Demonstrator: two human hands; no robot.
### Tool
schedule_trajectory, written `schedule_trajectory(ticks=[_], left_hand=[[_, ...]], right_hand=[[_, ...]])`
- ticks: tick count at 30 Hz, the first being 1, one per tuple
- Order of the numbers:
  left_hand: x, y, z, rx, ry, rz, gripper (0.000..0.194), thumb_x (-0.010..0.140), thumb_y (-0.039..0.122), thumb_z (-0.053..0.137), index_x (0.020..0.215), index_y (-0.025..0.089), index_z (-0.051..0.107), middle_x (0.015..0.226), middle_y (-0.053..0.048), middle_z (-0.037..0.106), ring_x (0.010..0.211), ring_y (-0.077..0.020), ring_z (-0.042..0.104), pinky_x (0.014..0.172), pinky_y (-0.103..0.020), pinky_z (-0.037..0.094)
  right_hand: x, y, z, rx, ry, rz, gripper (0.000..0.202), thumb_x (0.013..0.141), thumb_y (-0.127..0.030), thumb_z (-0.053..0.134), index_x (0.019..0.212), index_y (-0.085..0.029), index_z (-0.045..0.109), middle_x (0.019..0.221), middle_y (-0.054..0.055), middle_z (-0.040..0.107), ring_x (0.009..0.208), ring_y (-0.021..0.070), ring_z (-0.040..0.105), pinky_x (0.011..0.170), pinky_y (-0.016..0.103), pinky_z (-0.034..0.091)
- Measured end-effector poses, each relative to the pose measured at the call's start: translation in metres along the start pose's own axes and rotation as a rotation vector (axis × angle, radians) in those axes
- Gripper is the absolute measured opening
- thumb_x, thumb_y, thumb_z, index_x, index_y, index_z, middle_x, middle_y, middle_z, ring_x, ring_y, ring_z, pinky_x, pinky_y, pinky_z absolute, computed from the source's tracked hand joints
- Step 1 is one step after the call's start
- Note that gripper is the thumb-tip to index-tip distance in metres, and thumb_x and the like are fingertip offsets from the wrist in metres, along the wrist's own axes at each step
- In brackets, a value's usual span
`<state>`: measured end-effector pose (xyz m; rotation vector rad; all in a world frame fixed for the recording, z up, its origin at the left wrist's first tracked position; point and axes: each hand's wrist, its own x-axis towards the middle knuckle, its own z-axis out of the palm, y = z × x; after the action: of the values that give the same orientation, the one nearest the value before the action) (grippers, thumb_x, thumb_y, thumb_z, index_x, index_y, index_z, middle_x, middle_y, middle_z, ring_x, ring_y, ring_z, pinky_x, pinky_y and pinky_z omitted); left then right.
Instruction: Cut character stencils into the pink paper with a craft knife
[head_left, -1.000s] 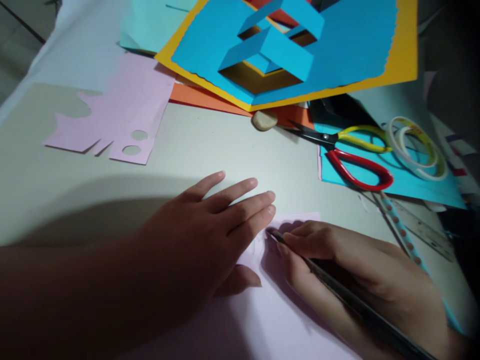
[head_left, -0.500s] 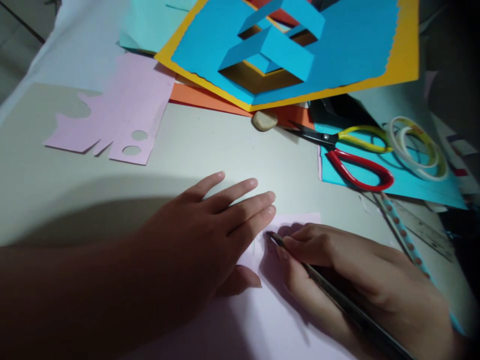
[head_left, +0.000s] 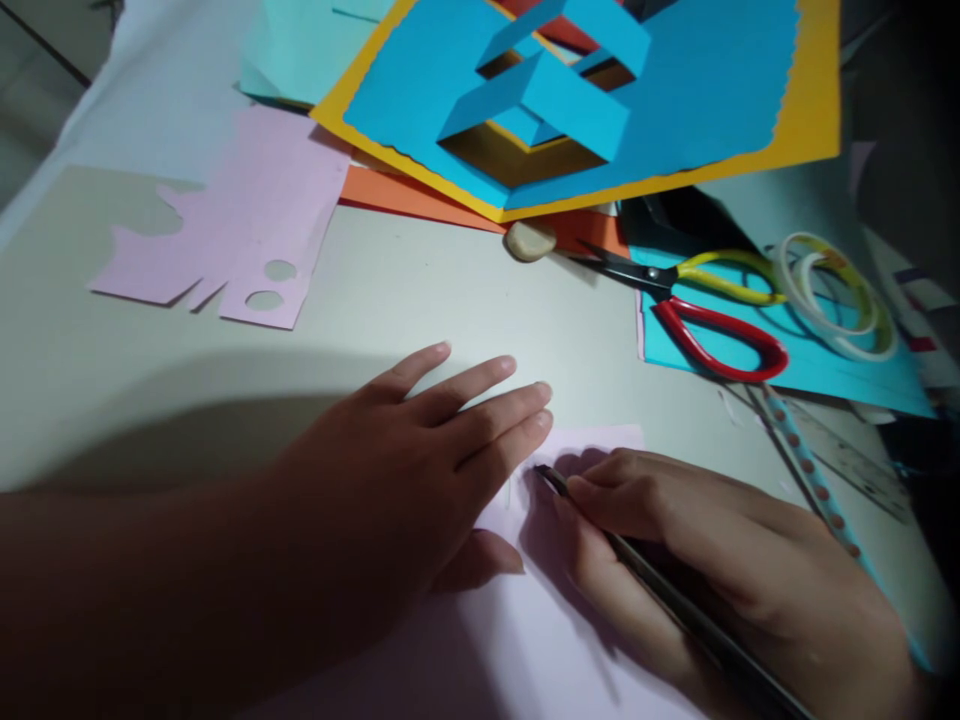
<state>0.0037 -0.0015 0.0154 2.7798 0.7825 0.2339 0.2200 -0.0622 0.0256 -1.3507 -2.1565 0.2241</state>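
Pale grey and dimly lit, the worktop (head_left: 420,300) is strewn with coloured paper, and both hands work at its near edge. Left hand (head_left: 405,480) lies flat with its fingers spread and straight, palm down, pressing the left part of a pale pink sheet (head_left: 540,640) against the surface; its fingertips reach the sheet's far edge. Right hand (head_left: 720,560) is curled around a dark pencil (head_left: 675,605), pinching it between thumb and forefingers, the shaft running back toward the lower right corner of the view. Its tip meets the pink sheet just beside the left hand's little finger, close to the sheet's far edge, so the two hands sit nearly touching. Beyond the right hand, a pair of scissors (head_left: 697,300) with one red and one yellow handle rests closed on a blue sheet (head_left: 825,375), blades pointing left. Two rings of tape (head_left: 836,295) lie just right of the scissor handles. A dotted stick and a ruler (head_left: 851,460) lie near the right edge. A small pale eraser (head_left: 529,240) sits by the scissor tips. Farther back, a yellow card lined with blue pop-up paper (head_left: 585,100) lies open over an orange sheet (head_left: 405,195). Well to the left, a pink offcut (head_left: 240,220) with cut-out holes lies flat.
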Motion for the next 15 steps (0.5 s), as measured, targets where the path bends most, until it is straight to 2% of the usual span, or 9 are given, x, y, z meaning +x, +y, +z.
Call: schedule_trajectory(ticks=[5,12,15], left_hand=[[-0.0004,0.0021,-0.0006,-0.013,0.004,-0.004,0.063,0.097,0.054,0.061,0.149,0.02,0.046,0.161,0.002,0.04,0.152,-0.0203,0.033,0.128,-0.038,0.013],[-0.0007,-0.0005,-0.0013,-0.01,-0.009,-0.004,0.061,0.099,0.053,0.059,0.149,0.02,0.047,0.161,0.002,0.041,0.151,-0.0206,0.033,0.127,-0.038,0.012],[-0.0018,0.0007,-0.0009,-0.005,-0.001,-0.011,0.06,0.099,0.054,0.059,0.148,0.02,0.048,0.161,0.002,0.042,0.151,-0.0202,0.034,0.127,-0.038,0.013]], right_hand=[[0.0011,-0.0022,-0.0003,-0.008,-0.004,0.02,0.03,0.084,-0.039,0.072,0.057,-0.033,0.057,0.052,0.0,0.06,0.052,0.0238,0.066,0.041,0.032,0.052],[0.0039,-0.0011,-0.0014,0.011,-0.067,0.103,0.033,0.088,-0.016,0.061,0.063,-0.029,0.044,0.05,-0.004,0.055,0.049,0.0164,0.065,0.045,0.025,0.052],[0.002,-0.0001,0.0013,0.025,-0.067,0.098,0.032,0.088,-0.013,0.061,0.067,-0.028,0.041,0.05,-0.005,0.054,0.052,0.0153,0.067,0.046,0.023,0.052]])
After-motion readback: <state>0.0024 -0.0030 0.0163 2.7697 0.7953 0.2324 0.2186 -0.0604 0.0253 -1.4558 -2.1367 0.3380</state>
